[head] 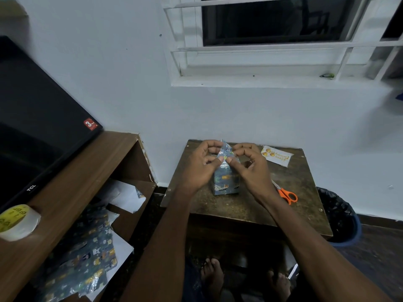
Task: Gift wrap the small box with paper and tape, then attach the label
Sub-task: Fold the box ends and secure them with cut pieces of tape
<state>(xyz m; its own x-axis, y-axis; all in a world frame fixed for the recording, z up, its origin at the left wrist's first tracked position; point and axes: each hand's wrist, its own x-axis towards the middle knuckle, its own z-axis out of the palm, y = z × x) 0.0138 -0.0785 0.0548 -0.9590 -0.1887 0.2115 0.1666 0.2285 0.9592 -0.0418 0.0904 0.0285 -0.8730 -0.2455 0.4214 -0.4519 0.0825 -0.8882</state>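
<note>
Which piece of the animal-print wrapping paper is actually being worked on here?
The paper around the small box on the table, pinched at its top by both hands; the other sheet lies untouched on the lower shelf.

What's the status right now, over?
Both hands, left hand and right hand, pinch paper flap atop wrapped box. Label unattached. Nothing obstructing.

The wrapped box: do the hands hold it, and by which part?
Both the left hand and right hand pinch the wrapped box by its upper paper flap.
</note>
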